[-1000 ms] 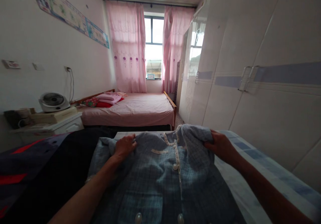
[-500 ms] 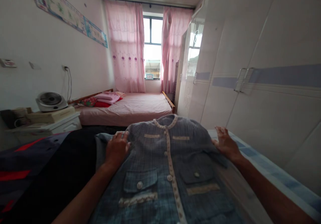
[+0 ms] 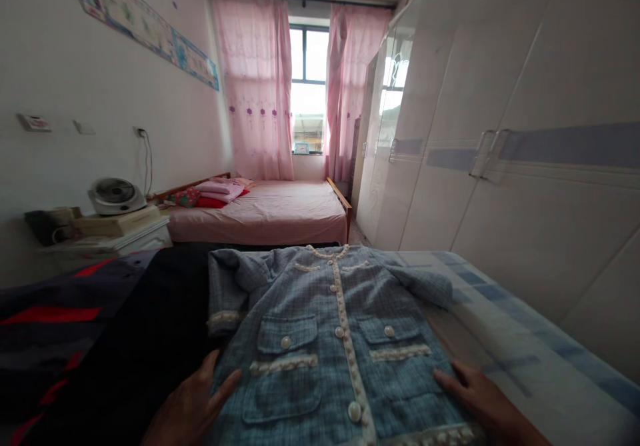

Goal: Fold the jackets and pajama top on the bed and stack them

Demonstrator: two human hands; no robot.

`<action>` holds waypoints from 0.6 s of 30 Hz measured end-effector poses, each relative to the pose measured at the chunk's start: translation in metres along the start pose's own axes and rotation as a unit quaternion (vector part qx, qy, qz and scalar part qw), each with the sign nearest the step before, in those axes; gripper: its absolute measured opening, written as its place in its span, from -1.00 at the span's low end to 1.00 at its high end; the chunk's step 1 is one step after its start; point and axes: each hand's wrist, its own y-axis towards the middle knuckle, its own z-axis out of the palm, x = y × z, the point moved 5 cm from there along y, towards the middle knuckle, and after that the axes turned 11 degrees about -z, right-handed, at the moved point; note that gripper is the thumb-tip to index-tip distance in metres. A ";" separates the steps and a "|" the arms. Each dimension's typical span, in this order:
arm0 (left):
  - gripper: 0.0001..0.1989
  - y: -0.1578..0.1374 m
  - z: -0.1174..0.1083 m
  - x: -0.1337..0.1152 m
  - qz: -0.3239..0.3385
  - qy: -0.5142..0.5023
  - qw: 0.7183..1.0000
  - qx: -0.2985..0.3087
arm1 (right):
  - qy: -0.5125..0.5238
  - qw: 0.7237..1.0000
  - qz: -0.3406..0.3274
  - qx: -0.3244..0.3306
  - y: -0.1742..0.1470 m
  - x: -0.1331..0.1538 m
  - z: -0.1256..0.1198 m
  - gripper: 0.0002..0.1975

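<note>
A blue woven jacket [image 3: 295,373] lies spread front up on the bed, its collar away from me. It has cream braided trim, pearl-like buttons, flap pockets and short-looking sleeves angled outward. My left hand [image 3: 193,399] is at the jacket's lower left side, thumb and forefinger apart, the thumb over the cloth. On the opposite side, my right hand [image 3: 483,403] rests at the lower right edge with its thumb tip on the cloth and its fingers loosely apart. The lower parts of both hands run out of view.
A black garment with red patches [image 3: 120,326] lies left of the jacket. Blue-and-white checked bedding [image 3: 565,339] shows on the right, beside the white wardrobe [image 3: 500,233]. A second bed with a pink sheet [image 3: 280,209] stands beyond. A small fan [image 3: 117,196] sits on boxes at left.
Both hands have come back from the sleeves to the jacket's lower sides. The jacket's upper part has dropped and now lies flatter, with its sleeves spread out.
</note>
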 end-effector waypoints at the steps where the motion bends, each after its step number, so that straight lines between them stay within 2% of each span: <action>1: -0.44 0.000 -0.002 -0.006 -0.007 -0.054 0.998 0.030 | 0.040 0.999 -0.017 0.005 0.001 0.009 0.001 -0.59; 3: -0.30 -0.006 -0.010 -0.027 -0.028 -0.183 0.976 0.114 | 0.135 0.990 -0.040 0.008 0.001 0.030 -0.002 -0.59; 5: -0.18 -0.018 -0.024 -0.052 -0.042 -0.329 0.923 0.195 | 0.229 0.973 -0.027 0.003 -0.002 0.053 -0.012 -0.57; 7: -0.15 -0.030 -0.040 -0.070 -0.060 -0.421 0.874 0.236 | 0.293 0.956 0.007 -0.016 -0.007 0.072 -0.028 -0.55; 8: -0.18 -0.034 -0.046 -0.073 -0.064 -0.437 0.866 0.235 | 0.302 0.953 0.023 -0.033 -0.011 0.077 -0.038 -0.54; 10: -0.26 -0.042 -0.051 -0.067 -0.054 -0.414 0.882 0.219 | 0.257 0.963 0.036 -0.069 -0.020 0.073 -0.054 -0.54; 12: -0.34 -0.047 -0.046 -0.049 -0.014 -0.327 0.925 0.191 | 0.140 0.985 0.049 -0.091 -0.032 0.050 -0.062 -0.56; 13: -0.38 -0.048 -0.041 -0.039 0.010 -0.266 0.949 0.169 | 0.071 0.992 0.051 -0.086 -0.039 0.034 -0.062 -0.57; 15: -0.42 -0.049 -0.031 -0.019 0.037 -0.160 0.979 0.122 | -0.041 0.996 0.046 -0.060 -0.050 0.000 -0.055 -0.56; 18: -0.48 -0.047 -0.028 -0.012 0.079 -0.054 0.995 0.019 | -0.116 0.991 0.019 -0.070 -0.061 -0.027 -0.045 -0.50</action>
